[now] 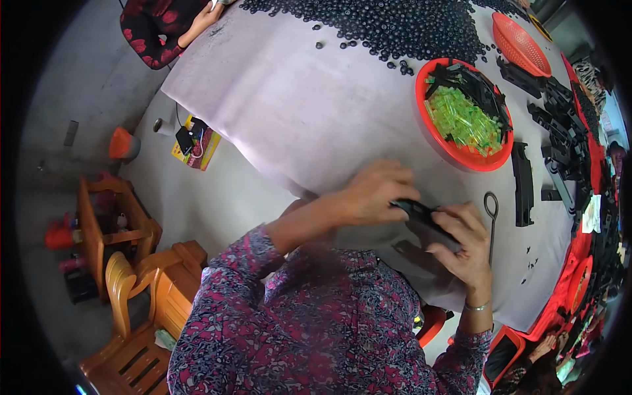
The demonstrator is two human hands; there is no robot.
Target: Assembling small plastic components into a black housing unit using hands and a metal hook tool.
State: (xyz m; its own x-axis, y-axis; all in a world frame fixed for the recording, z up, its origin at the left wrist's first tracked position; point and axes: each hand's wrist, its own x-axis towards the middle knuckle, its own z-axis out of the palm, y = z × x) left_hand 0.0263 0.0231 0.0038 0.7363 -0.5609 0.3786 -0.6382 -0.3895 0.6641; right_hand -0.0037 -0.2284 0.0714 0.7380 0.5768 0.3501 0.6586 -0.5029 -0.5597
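The right hand [466, 240]'s fingers clasp the long black part [431, 224] above the tabletop [283, 99]; best keep that grip firm while the left hand [375, 194], too blurred to tell whether its fingers pinch, steadies the other end. Beyond sits a red bowl [454, 158].

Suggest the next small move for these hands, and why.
I'd probably steady the elongated black part with the right hand before pressing with the left hand: right thumb and fingers grip it, while the left hand is blurred at its other end, so its contact is unclear.
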